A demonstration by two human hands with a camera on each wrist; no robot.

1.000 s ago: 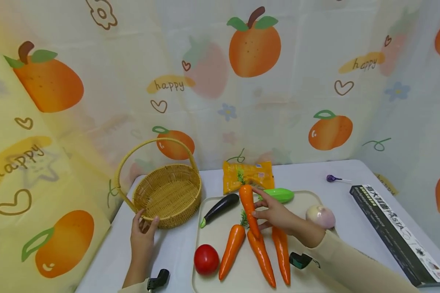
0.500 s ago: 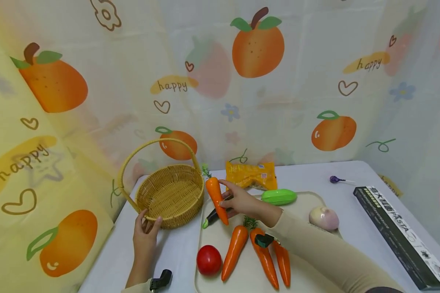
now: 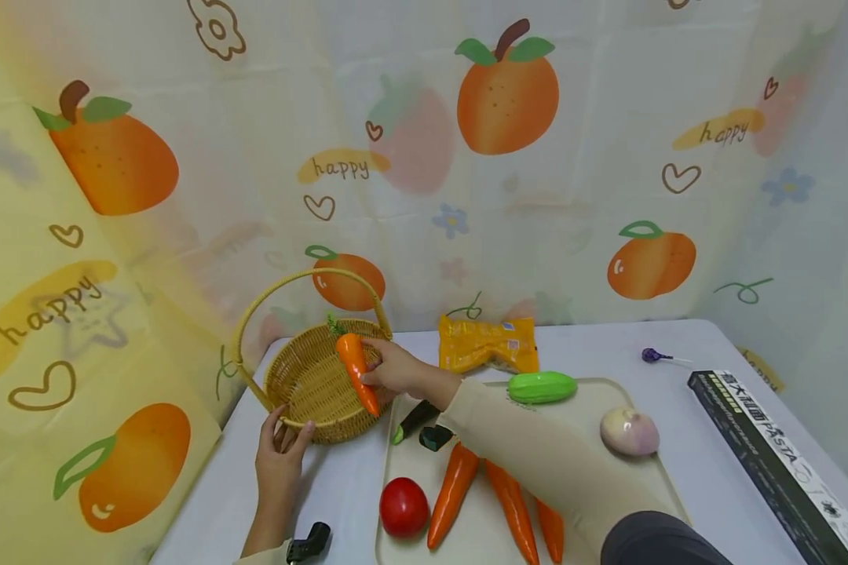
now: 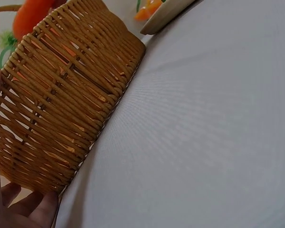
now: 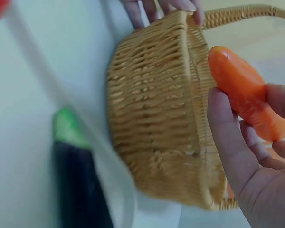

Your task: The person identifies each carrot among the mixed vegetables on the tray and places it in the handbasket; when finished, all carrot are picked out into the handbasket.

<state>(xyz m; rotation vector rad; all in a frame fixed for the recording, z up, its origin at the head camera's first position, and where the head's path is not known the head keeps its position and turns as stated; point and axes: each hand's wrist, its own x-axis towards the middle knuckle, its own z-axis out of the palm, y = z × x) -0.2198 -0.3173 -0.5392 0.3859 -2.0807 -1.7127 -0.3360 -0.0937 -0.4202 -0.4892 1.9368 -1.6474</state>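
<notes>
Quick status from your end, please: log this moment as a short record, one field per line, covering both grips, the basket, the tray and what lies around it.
Right grip: pinches a carrot
Held carrot: at the mouth of the wicker basket; contact cannot be told
Left grip: holds the basket's near-left side
Basket handle: up
Tray: three carrots, tomato, eggplant
Tray edges: green gourd far, onion right
Beyond tray: yellow packet
Right of tray: lollipop, PASTA box
</notes>
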